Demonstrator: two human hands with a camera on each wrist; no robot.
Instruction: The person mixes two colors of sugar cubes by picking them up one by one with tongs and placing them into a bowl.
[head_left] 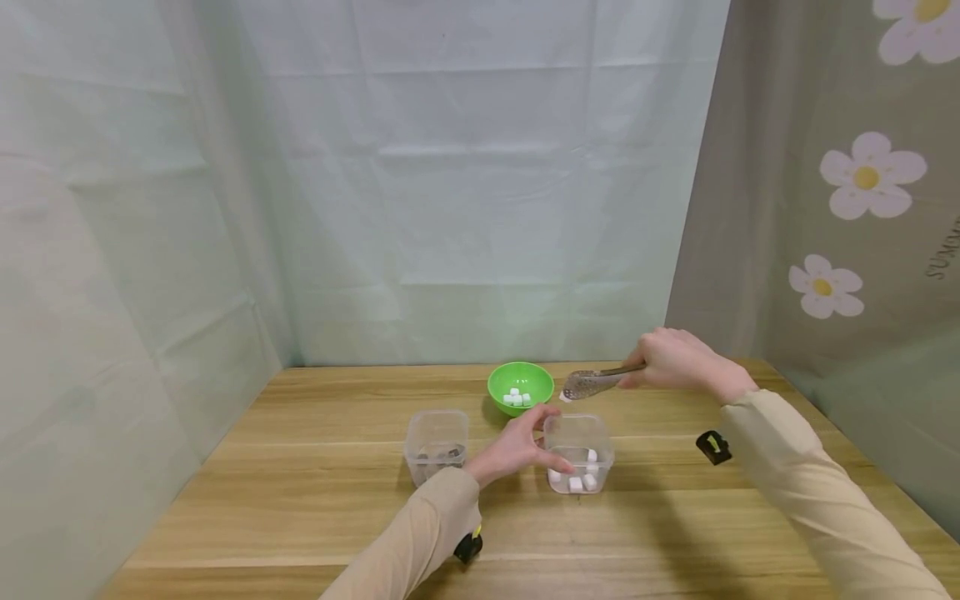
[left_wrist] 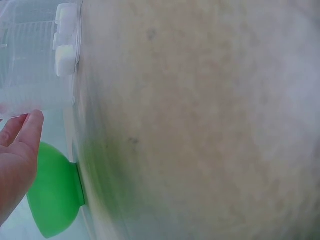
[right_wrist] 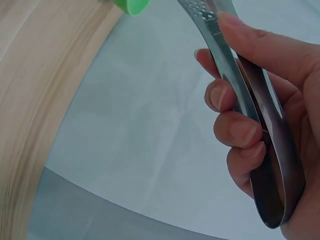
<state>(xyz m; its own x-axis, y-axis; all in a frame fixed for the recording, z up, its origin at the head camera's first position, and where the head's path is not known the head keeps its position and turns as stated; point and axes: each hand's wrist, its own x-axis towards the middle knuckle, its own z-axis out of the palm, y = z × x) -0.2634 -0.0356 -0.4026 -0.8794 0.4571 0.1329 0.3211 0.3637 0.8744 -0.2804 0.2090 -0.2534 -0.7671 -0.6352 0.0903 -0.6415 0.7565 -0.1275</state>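
Note:
My right hand (head_left: 671, 360) grips metal tongs (right_wrist: 245, 95) with perforated ends, its fingers wrapped round both arms. A white piece (head_left: 566, 397) shows at the tongs' tips, raised between the green bowl (head_left: 517, 377) and a clear plastic container (head_left: 600, 462). Several white cubes (head_left: 575, 484) lie inside that container. My left hand (head_left: 513, 450) holds the container from its left side, thumb at the near edge and fingers at the far one. In the left wrist view, fingertips (left_wrist: 36, 117) meet its wall. Several similar white cubes (head_left: 513, 397) sit in the bowl.
Left of my left hand stands another clear container (head_left: 437, 425) with dark pieces inside. A black object with a yellow-green strip (head_left: 713, 447) lies at right, and a similar black one (head_left: 468, 547) near my left sleeve. Curtains (head_left: 480, 208) surround the wooden table (head_left: 315, 467).

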